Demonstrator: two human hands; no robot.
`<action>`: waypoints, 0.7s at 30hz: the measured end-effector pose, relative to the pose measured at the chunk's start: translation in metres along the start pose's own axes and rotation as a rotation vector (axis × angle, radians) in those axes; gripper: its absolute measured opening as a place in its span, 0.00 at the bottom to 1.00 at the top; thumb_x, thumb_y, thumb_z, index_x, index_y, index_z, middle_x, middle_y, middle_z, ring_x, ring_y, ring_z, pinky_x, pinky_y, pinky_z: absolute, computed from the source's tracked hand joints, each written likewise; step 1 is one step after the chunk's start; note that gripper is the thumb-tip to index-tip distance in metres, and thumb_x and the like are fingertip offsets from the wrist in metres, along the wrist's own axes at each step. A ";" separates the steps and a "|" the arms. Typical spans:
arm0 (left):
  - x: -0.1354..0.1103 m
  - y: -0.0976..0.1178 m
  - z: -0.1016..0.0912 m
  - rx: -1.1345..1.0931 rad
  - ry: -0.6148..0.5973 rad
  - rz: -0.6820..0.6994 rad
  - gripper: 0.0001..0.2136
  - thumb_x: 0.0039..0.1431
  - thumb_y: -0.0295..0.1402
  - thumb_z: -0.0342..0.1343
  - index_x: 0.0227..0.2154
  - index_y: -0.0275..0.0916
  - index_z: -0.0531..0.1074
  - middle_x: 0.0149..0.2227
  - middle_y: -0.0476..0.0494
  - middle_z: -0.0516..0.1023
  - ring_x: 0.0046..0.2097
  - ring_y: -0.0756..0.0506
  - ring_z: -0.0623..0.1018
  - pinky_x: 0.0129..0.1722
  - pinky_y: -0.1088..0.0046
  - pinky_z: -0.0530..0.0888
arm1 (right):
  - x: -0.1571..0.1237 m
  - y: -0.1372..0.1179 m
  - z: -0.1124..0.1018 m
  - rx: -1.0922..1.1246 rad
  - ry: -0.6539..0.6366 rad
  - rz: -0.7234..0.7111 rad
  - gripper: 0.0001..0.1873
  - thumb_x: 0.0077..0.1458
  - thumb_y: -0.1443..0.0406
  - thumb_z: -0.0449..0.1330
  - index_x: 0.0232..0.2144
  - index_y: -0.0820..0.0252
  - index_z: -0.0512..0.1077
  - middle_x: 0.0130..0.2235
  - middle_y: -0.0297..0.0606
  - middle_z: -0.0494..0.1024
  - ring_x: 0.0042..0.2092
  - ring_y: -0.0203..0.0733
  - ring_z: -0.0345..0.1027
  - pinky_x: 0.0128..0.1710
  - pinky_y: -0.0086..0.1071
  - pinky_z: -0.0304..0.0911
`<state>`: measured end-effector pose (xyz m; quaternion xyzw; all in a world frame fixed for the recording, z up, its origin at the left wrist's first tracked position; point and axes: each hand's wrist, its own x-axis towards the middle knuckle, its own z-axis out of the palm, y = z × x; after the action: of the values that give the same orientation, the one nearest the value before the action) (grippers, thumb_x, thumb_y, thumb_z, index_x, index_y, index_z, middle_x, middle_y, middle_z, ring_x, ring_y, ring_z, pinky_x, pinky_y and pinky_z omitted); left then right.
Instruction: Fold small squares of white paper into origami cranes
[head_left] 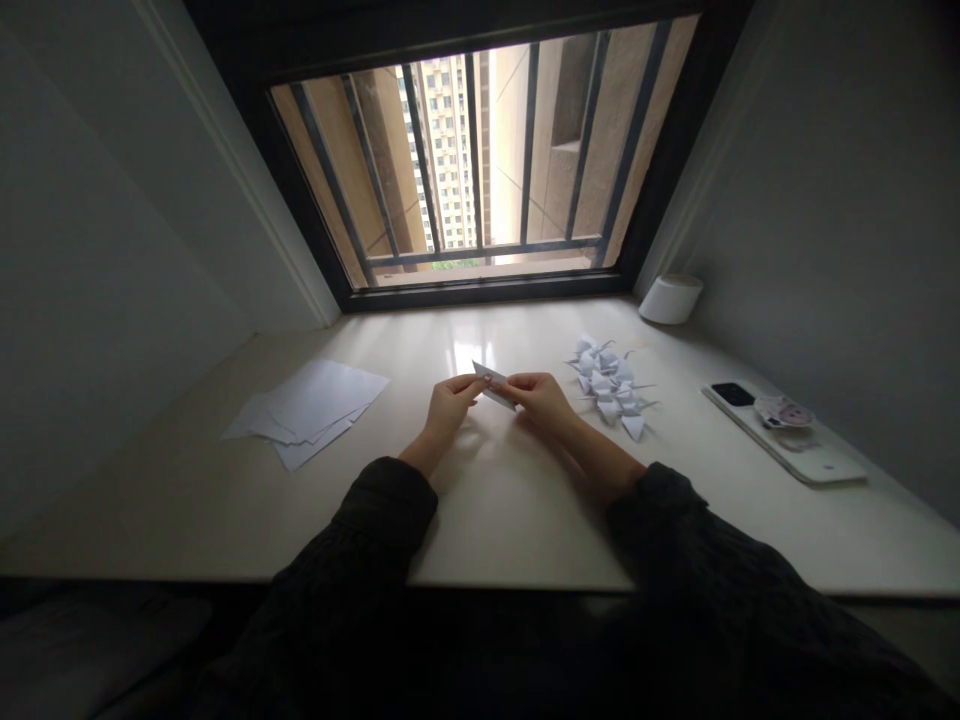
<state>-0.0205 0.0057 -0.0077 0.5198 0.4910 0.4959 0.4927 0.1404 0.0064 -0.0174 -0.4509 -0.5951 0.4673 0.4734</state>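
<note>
A small piece of folded white paper (501,399) is held up just above the tabletop, tilted, between my two hands. The fingers of my left hand (453,402) pinch its left side. From the other side, my right hand (541,402) grips it with thumb and fingers pressed together. The fingertips of both hands nearly meet and cover part of the paper. Several folded white paper cranes (606,380) sit in a cluster just right of my right hand. Left of my left hand lies a loose stack of white paper sheets (322,400).
A white phone (817,455) with a round grip on its back lies at the right. A white cylindrical object (671,300) stands in the far right corner by the wall. The barred window (480,290) borders the pale tabletop (510,520) at the back.
</note>
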 end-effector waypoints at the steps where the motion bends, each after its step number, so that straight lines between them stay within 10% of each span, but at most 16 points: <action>1: 0.000 0.000 0.000 0.001 -0.002 0.018 0.17 0.44 0.46 0.63 0.35 0.40 0.80 0.36 0.42 0.80 0.38 0.45 0.75 0.36 0.71 0.68 | -0.001 -0.001 0.000 0.005 -0.002 0.002 0.24 0.41 0.46 0.64 0.20 0.63 0.75 0.18 0.31 0.67 0.22 0.31 0.54 0.23 0.28 0.47; 21: 0.001 0.002 -0.001 -0.133 0.085 -0.020 0.17 0.44 0.46 0.63 0.36 0.41 0.80 0.40 0.41 0.79 0.41 0.45 0.74 0.38 0.71 0.66 | -0.005 -0.009 0.006 0.011 0.015 -0.034 0.21 0.39 0.49 0.66 0.18 0.63 0.75 0.17 0.29 0.66 0.23 0.32 0.55 0.25 0.29 0.49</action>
<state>-0.0210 0.0063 -0.0059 0.4595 0.4827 0.5443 0.5095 0.1338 -0.0004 -0.0095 -0.4415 -0.5966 0.4590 0.4883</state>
